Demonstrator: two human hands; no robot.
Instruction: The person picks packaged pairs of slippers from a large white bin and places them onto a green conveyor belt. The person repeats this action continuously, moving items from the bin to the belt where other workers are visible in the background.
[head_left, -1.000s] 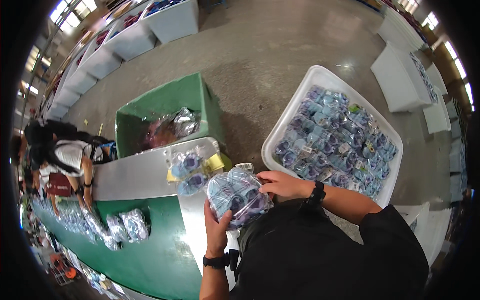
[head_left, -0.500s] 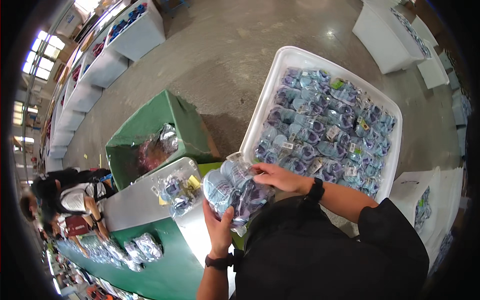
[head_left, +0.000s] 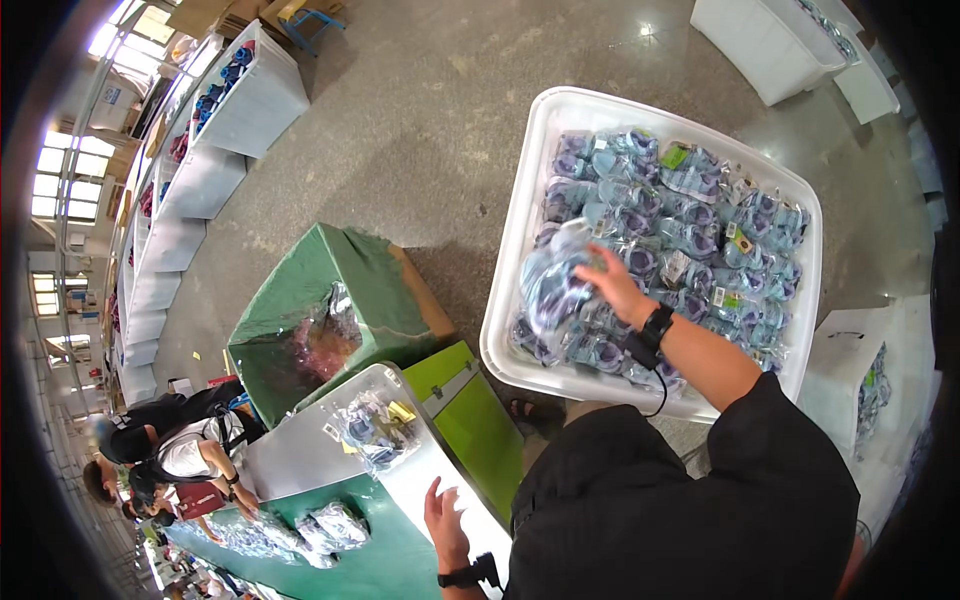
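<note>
My right hand (head_left: 612,287) grips a clear-bagged pair of light blue and purple shoes (head_left: 550,292), smeared by motion, over the left side of a large white bin (head_left: 505,290). Rows of similar bagged shoes (head_left: 690,180) fill the bin, some with tags showing. Lower down, my left hand (head_left: 445,522) is beside the white end of the work table, fingers apart and nothing in them. Nearest to it on the table is a heap of small clear-wrapped pieces with yellow bits (head_left: 375,430).
A green bin (head_left: 300,330) holding crumpled plastic stands beyond the table. Bagged shoes (head_left: 335,530) lie on the green belt (head_left: 375,500), where people (head_left: 190,450) work at the left. White bins (head_left: 250,90) line the far left; others (head_left: 765,50) stand at right.
The bagged shoes have gone from both hands near the table to my right hand alone, over the white bin. My left hand has let go and dropped lower.
</note>
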